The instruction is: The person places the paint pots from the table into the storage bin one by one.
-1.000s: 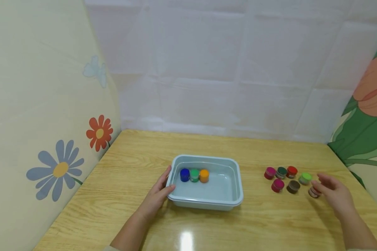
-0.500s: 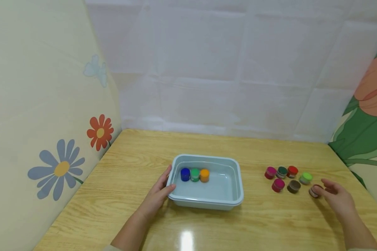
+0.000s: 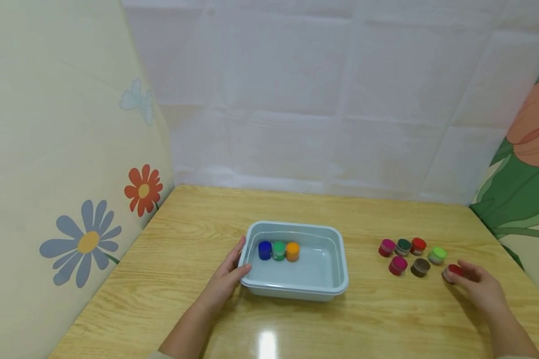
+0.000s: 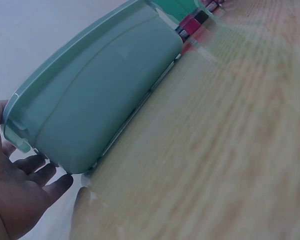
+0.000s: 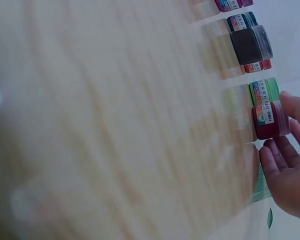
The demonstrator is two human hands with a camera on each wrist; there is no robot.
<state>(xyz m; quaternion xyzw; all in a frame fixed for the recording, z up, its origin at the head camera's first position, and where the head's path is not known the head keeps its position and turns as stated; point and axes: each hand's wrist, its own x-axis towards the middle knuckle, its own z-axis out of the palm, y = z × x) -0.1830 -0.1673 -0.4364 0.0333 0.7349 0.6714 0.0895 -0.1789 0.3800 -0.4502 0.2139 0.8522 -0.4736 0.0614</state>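
Note:
My left hand grips the left end of a pale blue plastic tub, thumb over the rim and fingers outside, below it in the left wrist view. Inside, blue, green and orange paint jars form a row. Far to the right, my right hand holds a dark red paint jar at the table. In the right wrist view, thumb and fingers are on opposite sides of this jar. Part of it is hidden by the hand in the head view.
Left of the right hand stand more paint jars: lime green, dark brown, red, dark green and two magenta, one nearer and one farther. The wooden table meets a white sheet behind.
My right hand has shifted slightly down and closed in on the dark red jar, whose top now shows redder. The left hand and the tub stay put.

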